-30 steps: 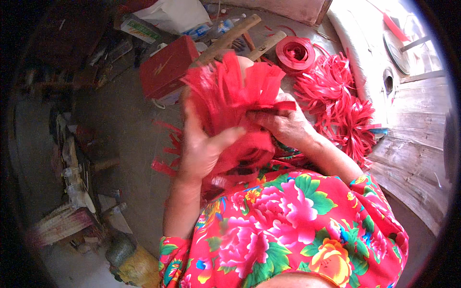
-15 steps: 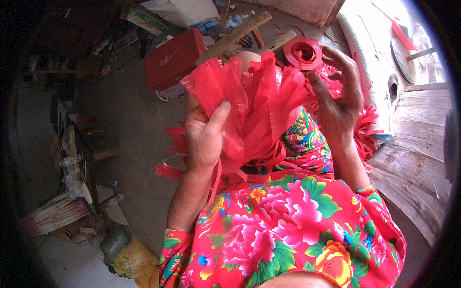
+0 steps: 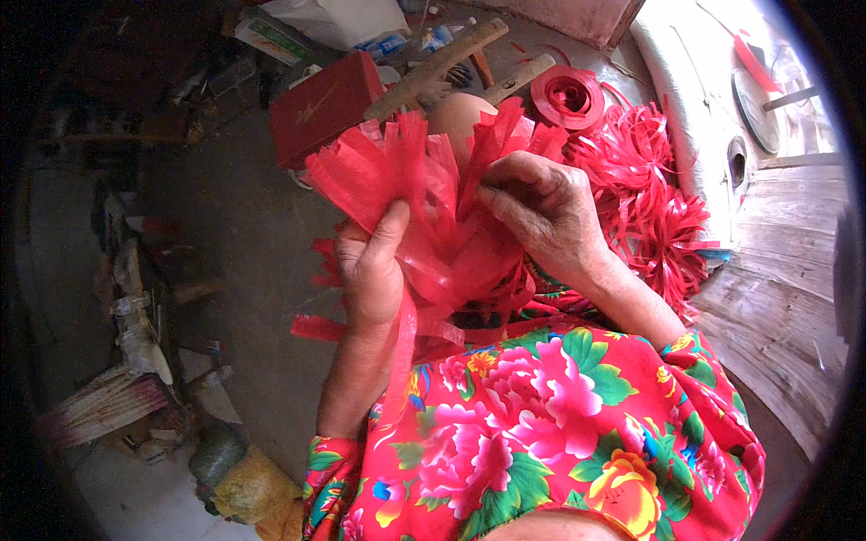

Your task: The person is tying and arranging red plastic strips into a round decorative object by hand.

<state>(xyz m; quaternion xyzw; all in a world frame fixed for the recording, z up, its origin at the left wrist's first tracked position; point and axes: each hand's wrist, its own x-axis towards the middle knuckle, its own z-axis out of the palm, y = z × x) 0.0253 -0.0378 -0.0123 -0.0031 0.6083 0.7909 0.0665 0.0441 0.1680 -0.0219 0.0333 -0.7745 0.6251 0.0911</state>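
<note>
Red bunch (image 3: 428, 198): it has moved a bit to the left since half a second ago, along with the left hand. It is up over the lap, between the two hands, with its strip ends fanned out.
Right hand (image 3: 550, 216): it has come back from beside the red roll, where its fingers were spread out. Now its grip is a small pinch, thumb and finger closed on strips at the right side of the bunch. I cannot tell just which strip.
Left hand (image 3: 372, 270): its grip holds the left side of the bunch, with the thumb in front. It has kept hold the whole time.
What it means: both hands are on the bunch again, so it seems steadier, and the strips look easier to handle.
Loose strip (image 3: 401, 356): it hangs down by the left arm, over the clothes.
Flowery clothes (image 3: 541, 406): they are under the bunch, red with big pink flowers.
Red roll (image 3: 566, 97): it sits past the right hand, touched by no hand.
Red piles (image 3: 654, 198): two fluffy heaps lie to the right of the right hand.
Red box (image 3: 323, 110): it is on the floor (image 3: 257, 270), past the left hand.
</note>
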